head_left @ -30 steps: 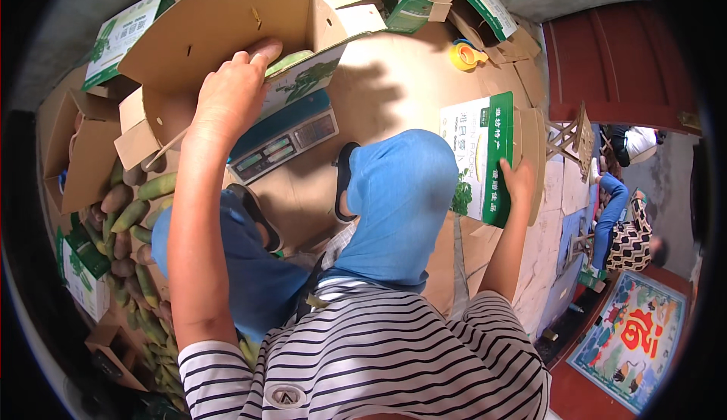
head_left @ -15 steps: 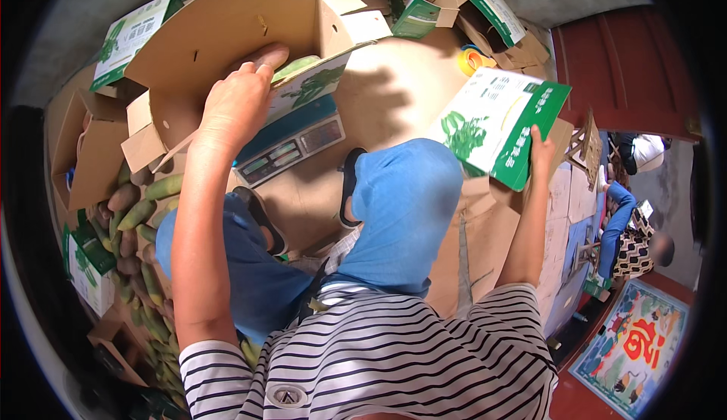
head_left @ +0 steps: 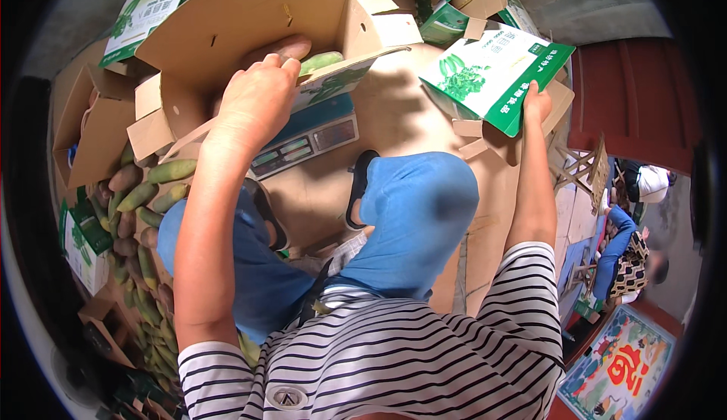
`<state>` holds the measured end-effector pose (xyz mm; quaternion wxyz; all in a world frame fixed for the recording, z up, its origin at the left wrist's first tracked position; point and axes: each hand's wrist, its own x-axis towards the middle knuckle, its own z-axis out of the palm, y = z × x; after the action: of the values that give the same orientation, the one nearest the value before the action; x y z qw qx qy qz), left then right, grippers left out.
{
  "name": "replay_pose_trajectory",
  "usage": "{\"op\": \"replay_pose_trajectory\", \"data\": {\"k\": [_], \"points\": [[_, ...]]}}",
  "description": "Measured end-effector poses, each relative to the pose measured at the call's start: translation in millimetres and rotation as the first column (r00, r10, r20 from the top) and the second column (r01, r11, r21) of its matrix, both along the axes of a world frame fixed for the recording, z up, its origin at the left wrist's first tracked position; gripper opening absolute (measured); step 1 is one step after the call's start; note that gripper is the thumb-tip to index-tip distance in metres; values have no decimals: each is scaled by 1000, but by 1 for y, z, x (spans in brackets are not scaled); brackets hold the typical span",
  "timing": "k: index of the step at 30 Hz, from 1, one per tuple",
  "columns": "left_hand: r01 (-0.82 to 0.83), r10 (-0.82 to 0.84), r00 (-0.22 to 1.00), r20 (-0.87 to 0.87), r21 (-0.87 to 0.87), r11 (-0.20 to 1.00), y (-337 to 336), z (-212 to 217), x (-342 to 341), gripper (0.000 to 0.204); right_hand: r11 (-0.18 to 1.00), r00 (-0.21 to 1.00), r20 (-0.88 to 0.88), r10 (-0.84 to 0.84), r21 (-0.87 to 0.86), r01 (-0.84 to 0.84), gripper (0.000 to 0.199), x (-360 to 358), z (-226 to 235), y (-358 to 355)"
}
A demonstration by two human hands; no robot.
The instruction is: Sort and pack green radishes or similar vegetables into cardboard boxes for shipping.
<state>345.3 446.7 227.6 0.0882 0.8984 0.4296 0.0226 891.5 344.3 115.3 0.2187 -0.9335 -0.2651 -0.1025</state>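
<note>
Currently, the right hand point(head_left: 536, 104) grips the green-and-white carton point(head_left: 488, 73) at 1 o'clock; the left hand point(head_left: 260, 100) rests at the open produce carton point(head_left: 246, 18), 11 o'clock, its grip indeterminable. Apparent step: carton handling. The next move likely requires a secure right-hand hold.

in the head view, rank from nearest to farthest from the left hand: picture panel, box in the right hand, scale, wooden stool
1. Scale: just below and to the right of the left hand.
2. Box: to the right, held in the right hand.
3. Wooden stool: farther right, beyond the right forearm.
4. Picture panel: lower right corner.
</note>
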Motion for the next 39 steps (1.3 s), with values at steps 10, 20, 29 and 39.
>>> {"op": "replay_pose_trajectory", "data": {"k": [10, 20, 29, 39], "points": [[-1, 1, 1000, -4, 7, 1000, -1, -2, 2, 18, 958, 954, -88, 286, -13, -288, 55, -2, 5, 66], [6, -8, 1000, 17, 133, 991, -1, -12, -7, 17, 558, 556, 354, 752, 106, -823, 22, -171, 45, 98], [54, -66, 997, 48, 222, 974, -10, -12, -1, 8, 173, 72, 489, 869, -165, -971, 50, -316, 100, 215], [69, -93, 992, 89, 247, 967, -8, -12, -3, 9, 138, 88, 119, 989, -535, -833, 21, -333, 96, 259]]}}
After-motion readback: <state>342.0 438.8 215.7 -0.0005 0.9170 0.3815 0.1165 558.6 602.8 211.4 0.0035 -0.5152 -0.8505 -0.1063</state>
